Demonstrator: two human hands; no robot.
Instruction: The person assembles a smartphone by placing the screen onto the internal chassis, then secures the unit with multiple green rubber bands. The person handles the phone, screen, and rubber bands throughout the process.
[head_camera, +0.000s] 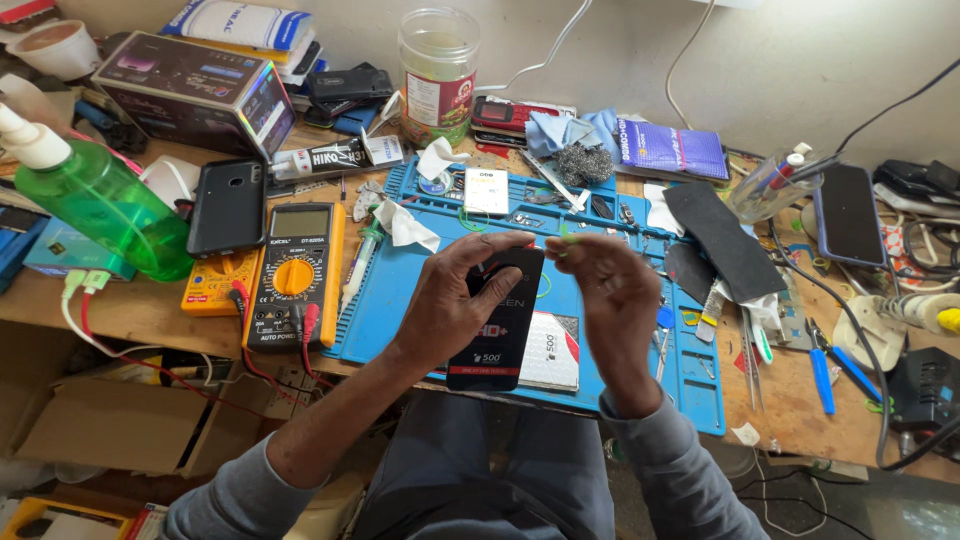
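Right now my left hand (445, 305) grips a flat black rectangular pack (497, 320), phone-sized, held upright above the blue work mat (400, 290), fingers wrapped around its left edge and thumb across the top. My right hand (615, 300) sits just beside it, fingers (585, 248) pressed together near the pack's top right corner, pinching something thin and greenish, too small to tell. The pack looks light, thin and stiff, probably glossy and slippery, likely fragile if bent, so I judge the long edges the safest hold, not the face. A white and red box (552, 352) lies on the mat right under it. Room is tight: a yellow multimeter (298, 275) to the left, tweezers (752, 360) and a blue-handled tool (820, 375) to the right, small parts at the back. The near surface edge (150, 320) is close.
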